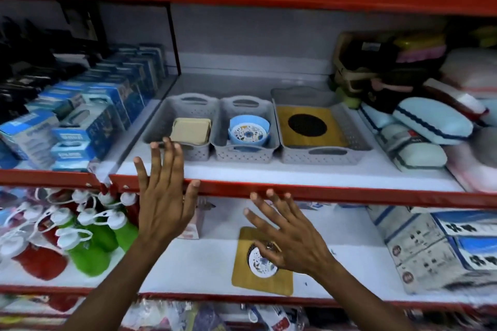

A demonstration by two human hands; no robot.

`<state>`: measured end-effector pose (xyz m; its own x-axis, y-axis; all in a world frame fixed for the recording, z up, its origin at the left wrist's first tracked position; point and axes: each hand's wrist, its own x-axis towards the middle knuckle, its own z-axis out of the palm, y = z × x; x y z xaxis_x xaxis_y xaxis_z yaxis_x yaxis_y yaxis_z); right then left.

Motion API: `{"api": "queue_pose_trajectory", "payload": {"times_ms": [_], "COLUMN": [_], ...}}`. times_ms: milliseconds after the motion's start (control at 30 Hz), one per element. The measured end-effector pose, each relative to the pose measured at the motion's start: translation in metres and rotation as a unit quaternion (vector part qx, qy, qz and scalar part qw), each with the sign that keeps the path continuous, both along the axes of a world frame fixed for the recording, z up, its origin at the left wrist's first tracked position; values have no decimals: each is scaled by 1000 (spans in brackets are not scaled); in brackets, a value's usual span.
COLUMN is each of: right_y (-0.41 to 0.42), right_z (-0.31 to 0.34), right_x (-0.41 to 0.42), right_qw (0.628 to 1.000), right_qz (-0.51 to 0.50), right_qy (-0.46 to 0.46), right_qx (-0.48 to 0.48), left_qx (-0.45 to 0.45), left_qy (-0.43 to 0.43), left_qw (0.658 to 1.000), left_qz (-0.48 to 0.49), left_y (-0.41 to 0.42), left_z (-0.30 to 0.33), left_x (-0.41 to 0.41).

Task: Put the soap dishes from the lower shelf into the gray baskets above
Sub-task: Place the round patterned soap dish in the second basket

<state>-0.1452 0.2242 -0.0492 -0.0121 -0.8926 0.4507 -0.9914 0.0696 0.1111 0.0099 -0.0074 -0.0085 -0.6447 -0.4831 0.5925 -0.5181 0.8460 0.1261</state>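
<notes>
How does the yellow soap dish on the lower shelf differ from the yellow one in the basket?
The lower-shelf dish lies loose, its centre patterned white; the basket dish sits inside the right gray basket, its centre dark. The right hand partly covers the former only. Both are flat yellow rectangles.

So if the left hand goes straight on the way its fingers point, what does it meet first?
Probably the leftmost grey perforated plastic basket. The left hand, fingers spread, points up at its front rim, near the beige square soap dish inside. Depth is unclear.

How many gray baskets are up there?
3, side by side on the upper shelf: left basket holding a beige dish, middle basket a blue one, right basket a yellow one.
</notes>
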Motion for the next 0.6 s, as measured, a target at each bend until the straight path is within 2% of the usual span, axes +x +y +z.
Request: {"api": "queue_pose_trajectory", "payload": {"times_ms": [133, 300, 400, 600], "right_y": [8, 10, 4, -8], "right_z": [-70, -140, -153, -158], "right_x": [-13, -20, -17, -19], "right_qw": [988, 918, 889, 884], "right_qz": [-27, -170, -205, -225], "right_qy": [-83, -255, -269, -279], "right_qx": [131, 252, 307, 300], "left_qx": [-4, -3, -1, 0], "left_qy": [2, 4, 6, 3], "left_qw": [1000, 1000, 1000, 1000], "left_qz": [7, 10, 10, 12], "left_y": [1, 2, 1, 2], "left_z": [1, 1, 1, 1], "left_x": [-1, -1, -1, -2]}}
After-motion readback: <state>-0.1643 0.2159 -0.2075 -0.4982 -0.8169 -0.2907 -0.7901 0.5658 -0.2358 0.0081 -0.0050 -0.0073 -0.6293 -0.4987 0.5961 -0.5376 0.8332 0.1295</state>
